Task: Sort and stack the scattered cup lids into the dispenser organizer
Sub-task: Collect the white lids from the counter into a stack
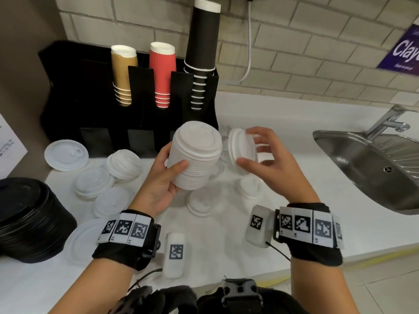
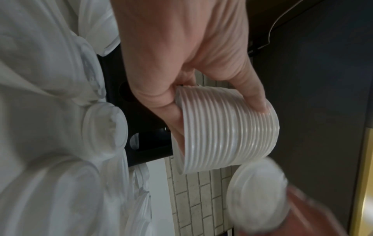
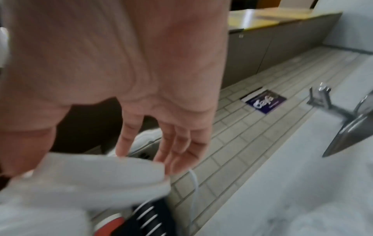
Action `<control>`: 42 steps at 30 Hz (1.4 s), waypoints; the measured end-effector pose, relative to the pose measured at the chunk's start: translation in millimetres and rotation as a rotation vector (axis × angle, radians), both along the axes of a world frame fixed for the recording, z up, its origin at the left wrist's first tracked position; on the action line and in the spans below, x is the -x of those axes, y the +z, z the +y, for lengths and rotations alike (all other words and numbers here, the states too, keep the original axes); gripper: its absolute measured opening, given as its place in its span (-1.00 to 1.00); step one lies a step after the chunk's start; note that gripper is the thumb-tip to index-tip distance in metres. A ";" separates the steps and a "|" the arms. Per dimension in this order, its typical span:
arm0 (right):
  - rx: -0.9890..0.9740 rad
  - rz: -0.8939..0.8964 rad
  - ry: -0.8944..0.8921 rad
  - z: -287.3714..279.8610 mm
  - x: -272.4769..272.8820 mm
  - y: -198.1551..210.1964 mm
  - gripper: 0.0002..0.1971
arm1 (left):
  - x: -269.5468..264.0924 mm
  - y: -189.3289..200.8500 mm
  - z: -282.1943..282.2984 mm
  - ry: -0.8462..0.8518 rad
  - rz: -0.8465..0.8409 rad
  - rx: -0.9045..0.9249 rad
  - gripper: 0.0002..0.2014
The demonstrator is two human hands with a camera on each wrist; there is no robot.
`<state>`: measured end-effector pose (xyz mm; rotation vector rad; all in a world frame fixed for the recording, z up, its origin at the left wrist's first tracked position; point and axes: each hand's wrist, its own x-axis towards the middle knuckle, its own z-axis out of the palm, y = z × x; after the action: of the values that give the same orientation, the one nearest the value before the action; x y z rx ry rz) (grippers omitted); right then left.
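White countertop runs beneath pale brick tiles. Above it, left hand grips a tall stack of white plastic lids; right hand pinches a single white lid at its 3 o'clock. Purple sign at 2 o'clock reads "Clay". Black dispenser organizer stands at 11; steel sink at 3.

head looks down; blurry wrist views perhaps close.

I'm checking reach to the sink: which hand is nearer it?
Right. The right hand, holding a small lid stack, is nearer the sink; the left hand is farther.
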<state>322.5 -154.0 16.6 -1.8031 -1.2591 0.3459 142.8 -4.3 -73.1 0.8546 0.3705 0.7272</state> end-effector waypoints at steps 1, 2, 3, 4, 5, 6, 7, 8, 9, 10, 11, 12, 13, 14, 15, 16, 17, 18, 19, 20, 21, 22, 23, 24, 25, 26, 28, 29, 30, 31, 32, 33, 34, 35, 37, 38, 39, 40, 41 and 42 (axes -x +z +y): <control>-0.073 0.006 0.013 5.0 7.3 1.1 -0.51 | -0.3 -1.4 -1.0 -0.005 0.011 -0.002 -0.02; -0.114 -0.004 0.024 10.0 13.9 1.2 -0.53 | -0.6 -2.4 -2.1 -0.012 0.021 -0.007 -0.02; -0.137 -0.027 0.032 14.5 19.1 0.7 -0.53 | -0.8 -3.3 -3.2 -0.020 0.029 -0.013 -0.02; -0.148 -0.054 0.039 18.4 23.3 -0.4 -0.53 | -1.1 -4.0 -4.3 -0.028 0.037 -0.020 -0.02; -0.156 -0.079 0.044 21.9 26.7 -1.7 -0.52 | -1.5 -4.7 -5.0 -0.035 0.044 -0.025 -0.02; -0.160 -0.097 0.050 24.8 29.5 -3.0 -0.52 | -1.8 -5.0 -5.6 -0.040 0.052 -0.029 -0.04; -0.159 -0.108 0.055 27.1 31.5 -4.3 -0.52 | -2.3 -5.3 -5.9 -0.044 0.059 -0.033 -0.06; -0.157 -0.111 0.059 28.7 32.9 -5.6 -0.51 | -2.7 -5.3 -6.1 -0.046 0.066 -0.037 -0.06; -0.154 -0.109 0.062 29.8 33.5 -6.5 -0.52 | -3.0 -5.4 -6.1 -0.048 0.071 -0.042 -0.04; -0.152 -0.107 0.063 30.8 33.9 -7.1 -0.52 | -2.9 -5.3 -6.1 -0.051 0.075 -0.046 0.00; -0.149 -0.107 0.065 31.5 33.9 -7.3 -0.52 | -2.7 -5.0 -6.2 -0.055 0.077 -0.049 0.02; -0.145 -0.109 0.070 32.3 33.9 -7.2 -0.53 | -2.4 -4.7 -6.3 -0.059 0.080 -0.056 0.03; -0.140 -0.111 0.078 33.1 34.0 -7.0 -0.54 | -2.3 -4.9 -6.2 -0.064 0.083 -0.065 0.03; -0.135 -0.112 0.088 34.0 34.4 -6.4 -0.56 | -2.2 -4.8 -6.4 -0.071 0.086 -0.074 0.03; -0.130 -0.113 0.099 34.9 35.0 -5.8 -0.58 | -2.2 -4.9 -6.6 -0.078 0.087 -0.079 0.02; -0.125 -0.112 0.109 35.8 35.7 -4.9 -0.61 | -2.3 -4.9 -6.8 -0.085 0.089 -0.082 0.01; -0.117 -0.105 0.119 36.8 36.3 -4.0 -0.62 | -2.5 -5.1 -6.9 -0.092 0.090 -0.085 0.00; -0.110 -0.096 0.129 37.6 36.9 -3.3 -0.63 | -2.8 -5.1 -7.0 -0.097 0.093 -0.088 -0.01; -0.104 -0.088 0.138 38.1 37.1 -2.7 -0.64 | -3.2 -5.2 -7.2 -0.100 0.094 -0.091 -0.04; -0.100 -0.081 0.144 38.5 37.2 -2.0 -0.64 | -3.7 -5.2 -7.2 -0.099 0.093 -0.091 -0.07; -0.099 -0.076 0.148 38.7 36.8 -1.6 -0.64 | -4.3 -5.4 -7.0 -0.096 0.088 -0.089 -0.10; -0.096 -0.076 0.150 38.9 36.5 -1.7 -0.63 | -4.7 -5.3 -6.8 -0.092 0.084 -0.087 -0.15; -0.092 -0.081 0.148 39.2 36.3 -2.4 -0.62 | -5.1 -5.0 -6.6 -0.090 0.080 -0.088 -0.19; -0.088 -0.089 0.143 39.3 36.3 -2.9 -0.60 | -5.5 -4.9 -6.4 -0.091 0.078 -0.090 -0.20; -0.089 -0.098 0.141 39.0 36.7 -3.2 -0.57 | -6.0 -5.0 -6.0 -0.091 0.081 -0.092 -0.17; -0.094 -0.104 0.143 38.2 36.4 -3.3 -0.53 | -6.6 -5.1 -5.7 -0.090 0.084 -0.093 -0.10; -0.120 -0.097 0.140 36.1 30.5 -2.8 -0.47 | -6.7 -5.2 -4.5 -0.076 0.079 -0.088 0.01; -0.134 -0.068 0.102 34.0 21.6 -2.7 -0.48 | -7.8 -5.4 -3.6 -0.070 0.073 -0.081 0.00; -0.137 -0.015 0.036 33.0 9.0 -4.5 -0.53 | -6.9 -5.8 -1.8 -0.057 0.066 -0.074 -0.02; -0.107 0.039 -0.060 31.5 -8.5 -8.3 -0.59 | -6.3 -6.4 0.1 -0.044 0.060 -0.069 -0.04; -0.012 0.070 -0.177 29.6 -29.1 -13.4 -0.61 | -5.6 -6.8 1.9 -0.034 0.053 -0.064 -0.05; 0.175 0.060 -0.297 27.1 -50.3 -20.7 -0.58 | -4.8 -7.3 3.6 -0.025 0.048 -0.059 -0.07; 0.423 0.018 -0.397 23.7 -69.8 -29.9 -0.51 | -3.8 -7.8 5.1 -0.019 0.045 -0.057 -0.08; 0.660 -0.036 -0.475 19.5 -85.7 -39.6 -0.43 | -2.7 -7.8 6.3 -0.015 0.044 -0.058 -0.08; 0.926 -0.144 -0.587 13.0 -106.7 -57.0 -0.33 | -1.1 -7.7 7.9 -0.006 0.039 -0.059 -0.06; 0.978 -0.176 -0.617 10.9 -112.6 -64.1 -0.31 | -0.3 -7.7 8.5 0.000 0.039 -0.059 -0.04; 1.015 -0.207 -0.631 9.6 -116.2 -69.9 -0.28 | 0.2 -7.6 9.0 0.005 0.039 -0.060 -0.02; 1.049 -0.235 -0.630 8.7 -118.1 -74.2 -0.27 | 0.6 -7.2 9.3 0.009 0.038 -0.061 -0.01; 1.074 -0.259 -0.620 8.1 -118.9 -77.1 -0.26 | 0.7 -6.7 9.4 0.011 0.035 -0.060 0.00; 1.092 -0.281 -0.602 8.4 -119.2 -78.5 -0.27 | 0.6 -6.1 9.5 0.013 0.031 -0.059 0.01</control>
<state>441.7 -145.6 -61.8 -3.1308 -0.6144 0.4873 142.2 5.2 -79.1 0.9209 0.3844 0.7405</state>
